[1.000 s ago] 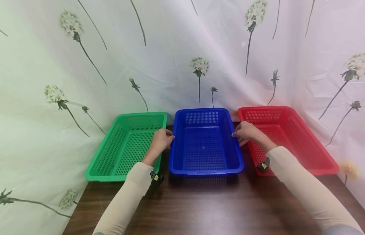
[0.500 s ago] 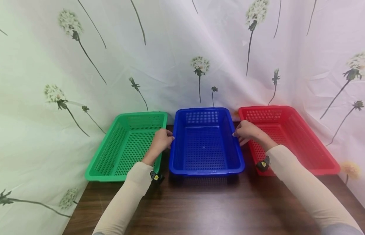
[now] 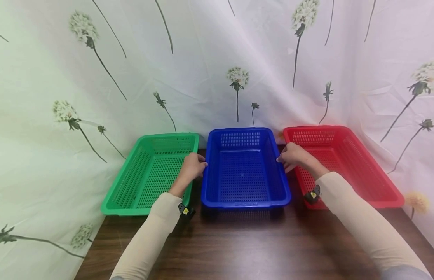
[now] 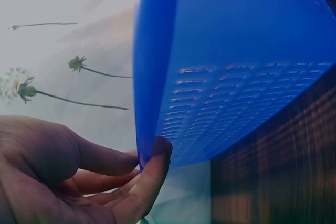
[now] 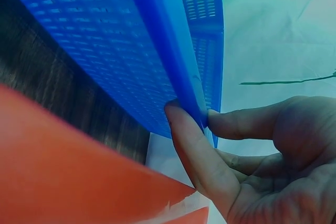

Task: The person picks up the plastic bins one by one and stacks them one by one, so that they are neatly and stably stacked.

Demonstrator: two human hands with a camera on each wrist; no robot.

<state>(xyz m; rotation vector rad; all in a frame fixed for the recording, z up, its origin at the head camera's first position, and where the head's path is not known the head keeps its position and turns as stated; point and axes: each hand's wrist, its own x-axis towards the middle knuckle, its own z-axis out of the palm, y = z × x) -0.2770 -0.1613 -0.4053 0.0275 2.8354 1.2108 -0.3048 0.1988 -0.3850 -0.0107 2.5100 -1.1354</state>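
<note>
A blue plastic basket (image 3: 242, 175) with slotted walls stands in the middle, nothing inside it. At its left rim my left hand (image 3: 191, 168) pinches the edge; in the left wrist view the thumb lies on one side and a fingertip (image 4: 163, 146) on the outer wall. My right hand (image 3: 293, 156) pinches the opposite rim. Seen from the right wrist, the thumb and index finger (image 5: 181, 124) of that hand are on either side of the blue lip. The other fingers of both hands curl below the rim.
To the left stands a green basket (image 3: 110, 208), close by my left hand. A red basket (image 3: 384, 203) is on the right, with my right forearm over it. All are on a dark wooden table (image 3: 237, 249) against a white flower-printed cloth (image 3: 203, 70).
</note>
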